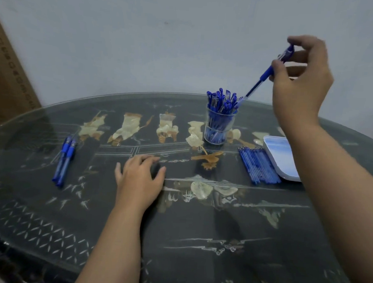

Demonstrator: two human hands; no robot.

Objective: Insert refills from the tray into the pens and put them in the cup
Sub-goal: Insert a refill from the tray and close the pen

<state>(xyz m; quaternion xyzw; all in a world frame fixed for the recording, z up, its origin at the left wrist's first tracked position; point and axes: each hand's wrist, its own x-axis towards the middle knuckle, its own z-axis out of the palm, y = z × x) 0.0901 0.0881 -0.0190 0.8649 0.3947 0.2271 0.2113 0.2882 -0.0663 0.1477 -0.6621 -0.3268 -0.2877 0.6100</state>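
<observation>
The right hand (301,80) pinched a light, stiff pen (267,73) near its cap end, tip angled into the crowded cup (219,125). The left hand (140,175) rested empty, fingers loosely spread, on the desk (199,227).

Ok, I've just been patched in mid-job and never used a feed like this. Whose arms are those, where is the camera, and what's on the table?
There is no machine: the arms belong to a person, and the single picture comes from a camera on their head, looking forward and down. The right hand is raised with a blue pen in its grip, tip angled down toward the clear cup, which is already packed with pens. The left hand rests on the table and shows nothing in it. Two more pens lie at the left. At the right, a bundle of blue refills lies on the table beside a white tray, touching its edge.
</observation>
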